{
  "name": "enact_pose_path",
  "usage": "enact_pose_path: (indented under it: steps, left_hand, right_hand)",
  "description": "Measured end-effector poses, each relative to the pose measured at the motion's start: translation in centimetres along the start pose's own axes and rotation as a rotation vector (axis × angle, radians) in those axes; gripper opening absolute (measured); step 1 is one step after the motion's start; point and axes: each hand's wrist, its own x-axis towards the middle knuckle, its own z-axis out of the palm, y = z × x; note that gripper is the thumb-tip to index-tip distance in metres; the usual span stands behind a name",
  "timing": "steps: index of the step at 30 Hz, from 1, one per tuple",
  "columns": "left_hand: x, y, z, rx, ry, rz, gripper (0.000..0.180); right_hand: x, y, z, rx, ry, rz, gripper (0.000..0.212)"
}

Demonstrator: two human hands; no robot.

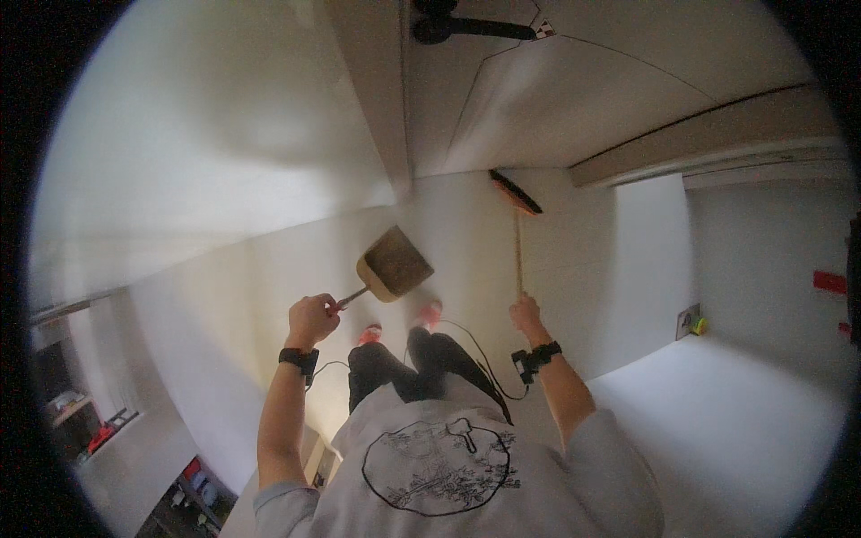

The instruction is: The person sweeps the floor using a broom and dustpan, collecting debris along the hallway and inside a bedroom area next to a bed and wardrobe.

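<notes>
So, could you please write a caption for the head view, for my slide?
Left hand grips a dustpan, right hand a broom, over a pale floor.

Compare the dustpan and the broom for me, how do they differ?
The dustpan is broad and boxy, while the broom is long and thin. The dustpan is tan and brown; the broom is pale along its stick, with black and orange at its far end. The dustpan is in the left hand, the broom in the right hand. Both are held one-handed.
</notes>
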Motion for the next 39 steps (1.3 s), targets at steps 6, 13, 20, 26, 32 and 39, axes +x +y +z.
enact_pose_path:
  steps: [6, 13, 20, 26, 32, 39]
  left_hand:
    - [1.9, -0.8, 0.9, 0.07, 0.007, 0.084, 0.013]
    - [0.8, 0.3, 2.1, 0.054, -0.068, 0.109, 0.015]
    - [1.0, -0.2, 2.9, 0.064, -0.07, 0.149, 0.015]
    - [0.5, -1.6, 3.6, 0.071, -0.061, 0.187, 0.02]
    - [0.8, -2.6, 4.3, -0.002, -0.026, 0.159, 0.018]
    - [1.1, -5.1, 7.2, -0.015, 0.012, 0.17, 0.017]
  right_hand:
    - [-7.0, -6.0, 2.1, -0.211, -0.011, -0.095, 0.055]
    - [-9.6, -7.7, 3.8, -0.19, -0.005, -0.028, 0.055]
    - [-15.6, -7.2, 4.3, -0.292, -0.143, 0.071, 0.056]
    - [-19.6, -1.3, 9.5, -0.263, -0.078, -0.003, 0.057]
    - [-20.3, -1.5, 9.0, 0.086, 0.068, 0.079, 0.05]
    - [-16.0, -4.3, 9.1, -0.048, 0.222, 0.018, 0.048]
